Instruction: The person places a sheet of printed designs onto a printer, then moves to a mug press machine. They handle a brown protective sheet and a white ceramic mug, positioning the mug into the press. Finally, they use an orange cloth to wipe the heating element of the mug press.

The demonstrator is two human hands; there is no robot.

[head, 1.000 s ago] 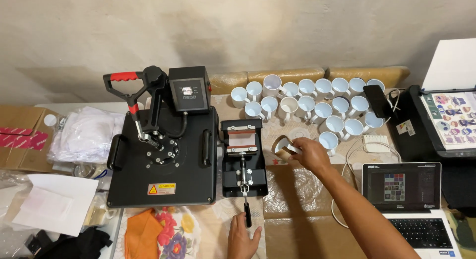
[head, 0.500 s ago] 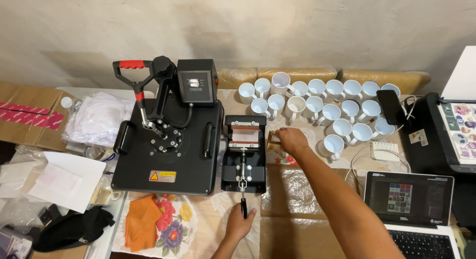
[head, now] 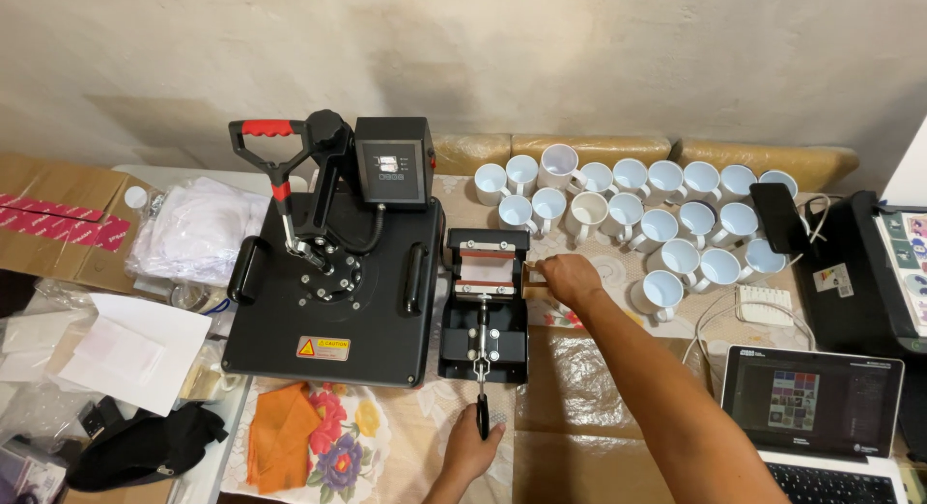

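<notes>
A small black mug press [head: 483, 342] stands on the table in front of me, its red-edged heating band [head: 486, 268] at the far end. My left hand [head: 471, 451] grips the black lever handle [head: 482, 414] at the press's near end. My right hand [head: 570, 277] reaches in from the right and holds a white mug [head: 529, 274] against the right opening of the band. The hand and the press hide most of the mug.
A large flat heat press [head: 338, 301] with a red-handled lever stands left of the mug press. Several white mugs [head: 628, 214] crowd the table behind my right hand. A laptop [head: 811, 412] and a printer [head: 869, 272] are at the right; a cardboard box [head: 58, 224], papers [head: 135, 350] and an orange cloth [head: 280, 432] at the left.
My right hand has carried the mug left, from open air beside the press up to the band's right opening. My left hand has stayed on the lever handle. The view has shifted.
</notes>
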